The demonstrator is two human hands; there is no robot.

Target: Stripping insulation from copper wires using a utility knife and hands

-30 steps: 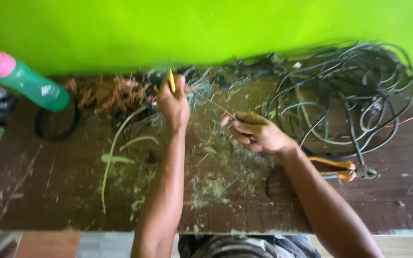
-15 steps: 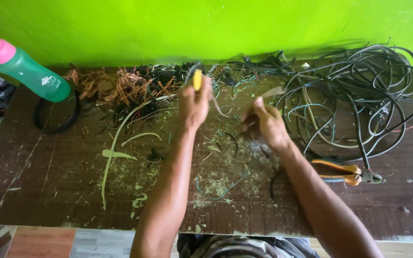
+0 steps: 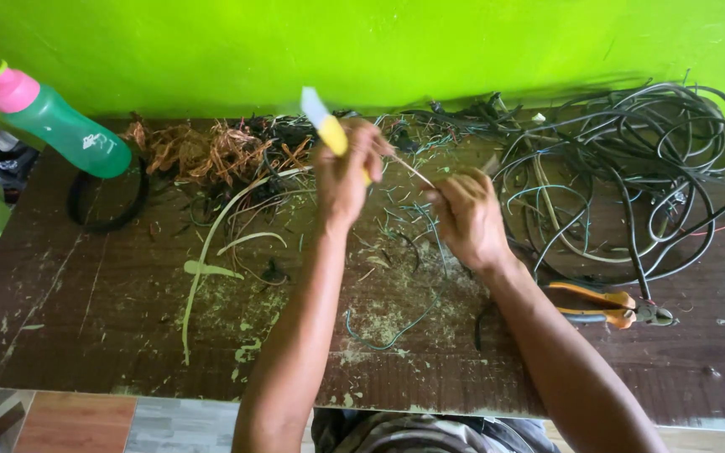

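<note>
The left hand (image 3: 344, 172) grips a yellow-handled knife (image 3: 323, 124), blade up and away from the body so it can scrape. The right hand (image 3: 466, 216) pinches a thin wire (image 3: 411, 169) and pulls it tight between both hands above the brown table (image 3: 86, 335). Orange pliers (image 3: 602, 304) lie near the tangled cables (image 3: 631, 176).

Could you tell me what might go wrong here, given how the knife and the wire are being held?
The left hand holds a yellow-handled knife close to the right hand, which pinches a thin wire; a slip could bring the blade against the fingers. The cable tangle lies right beside the right hand and might snag it. The orange-handled pliers lie near that forearm and could be knocked.
</note>
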